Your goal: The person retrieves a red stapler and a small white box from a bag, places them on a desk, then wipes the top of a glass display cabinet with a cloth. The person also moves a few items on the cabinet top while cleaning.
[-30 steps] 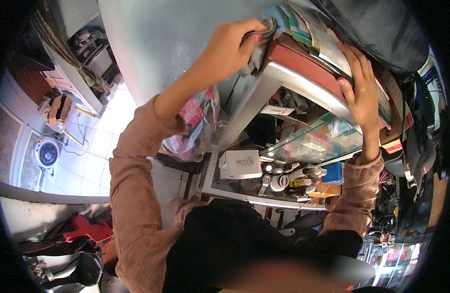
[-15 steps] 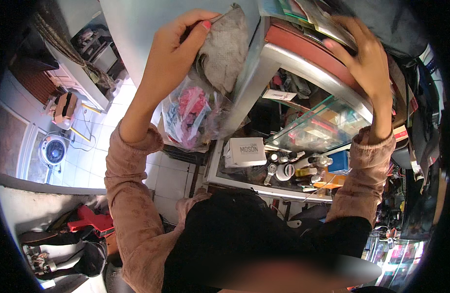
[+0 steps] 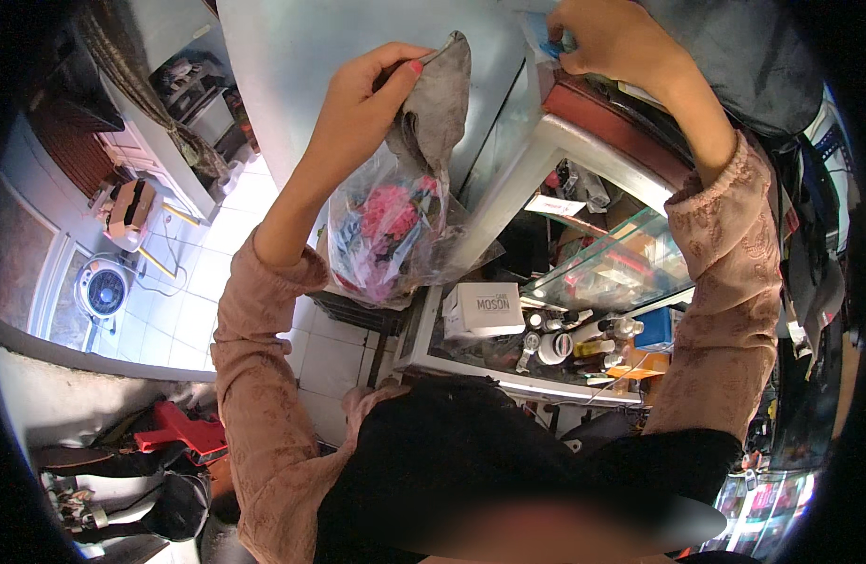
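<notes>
My left hand point(image 3: 358, 108) pinches a grey cloth point(image 3: 440, 99) between thumb and fingers, and the cloth hangs down folded. Up at the top edge, my right hand point(image 3: 621, 47) has its fingers curled at the corner of the cabinet top. A small blue piece point(image 3: 550, 49) shows at those fingertips; its kind cannot be made out. Below that hand runs the reddish-brown edge point(image 3: 607, 120) of whatever lies on the silver-framed glass cabinet point(image 3: 536, 160).
A clear plastic bag point(image 3: 381, 244) with pink and blue contents stands left of the cabinet. On its lower ledge are a white box point(image 3: 485, 308), several bottles point(image 3: 593, 348) and a blue box point(image 3: 653, 329). A round fan point(image 3: 103, 287) is on the tiled floor at far left.
My right hand has moved left and farther away, off the papers it was touching, to the cabinet's corner. My left hand keeps the cloth, which now hangs narrower and more folded.
</notes>
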